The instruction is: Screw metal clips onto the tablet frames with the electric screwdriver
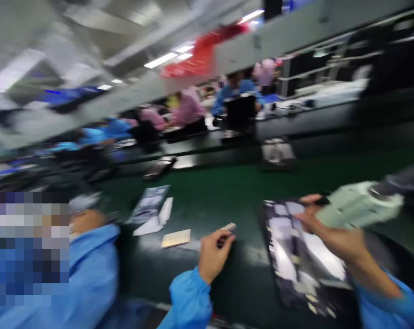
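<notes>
My left hand point(213, 253) is closed in a pinch around a small strip with a row of pale pieces point(228, 227) along its top. It is held just above the dark green work surface point(207, 201). To the right, my right hand point(333, 233) appears wrapped around the front of a pale green tool point(362, 205), which has a dark grey tube at its back end. Beneath that hand lies a dark tray-like panel with shiny white parts point(285, 262). Motion blur hides its details and the tool's tip.
A cream ribbed block point(176, 238), white paper pieces point(152, 225) and a clear printed bag point(151, 203) lie left of my left hand. A co-worker's blue sleeve point(93, 269) is close on the left. Another panel point(278, 153) lies farther back; several people sit beyond.
</notes>
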Available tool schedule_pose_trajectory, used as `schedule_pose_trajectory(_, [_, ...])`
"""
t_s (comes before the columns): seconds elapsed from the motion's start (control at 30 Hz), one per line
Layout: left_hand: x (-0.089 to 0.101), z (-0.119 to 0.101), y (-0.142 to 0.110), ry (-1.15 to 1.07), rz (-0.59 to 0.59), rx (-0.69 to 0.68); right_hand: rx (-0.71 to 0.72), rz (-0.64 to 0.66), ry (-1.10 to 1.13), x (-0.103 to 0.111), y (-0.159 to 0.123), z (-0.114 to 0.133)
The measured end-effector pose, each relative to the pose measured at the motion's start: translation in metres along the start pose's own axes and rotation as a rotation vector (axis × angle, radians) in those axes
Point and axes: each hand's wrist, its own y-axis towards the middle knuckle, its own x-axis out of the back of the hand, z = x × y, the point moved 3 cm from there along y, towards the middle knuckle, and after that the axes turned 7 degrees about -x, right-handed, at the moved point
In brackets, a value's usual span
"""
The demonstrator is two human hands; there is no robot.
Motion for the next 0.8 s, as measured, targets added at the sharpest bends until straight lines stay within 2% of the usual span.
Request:
schedule_pose_trajectory(0.07, [-0.015,-0.011,0.0,0.054,0.058,-0.132,-0.099,-0.061,0.032,0.029,-0.004,0.0])
schedule_pose_trajectory(0.13, [-0.034,-0.015,0.006,0.141,0.125,-0.257,-0.159,-0.138,0.193,0.056,-0.004,-0.008])
schedule_pose_trajectory(0.23, [-0.062,-0.018,0.013,0.304,0.16,-0.399,-0.173,-0.234,0.299,0.09,-0.003,-0.03])
schedule_pose_trajectory(0.3, [-0.073,-0.023,0.013,0.348,0.148,-0.465,-0.161,-0.286,0.327,0.103,-0.005,-0.046])
schedule_pose_trajectory(0.4, [-0.076,-0.028,0.01,0.296,0.162,-0.519,-0.157,-0.337,0.357,0.103,-0.005,-0.063])
schedule_pose_trajectory(0.47, [-0.071,-0.025,0.012,0.251,0.167,-0.501,-0.162,-0.341,0.354,0.096,-0.003,-0.068])
schedule_pose_trajectory(0.67, [-0.052,-0.003,0.027,0.191,0.035,-0.264,-0.168,-0.319,0.218,0.085,0.005,-0.066])
schedule_pose_trajectory(0.8, [-0.05,-0.001,0.028,0.201,0.055,-0.177,-0.203,-0.324,0.226,0.085,0.006,-0.069])
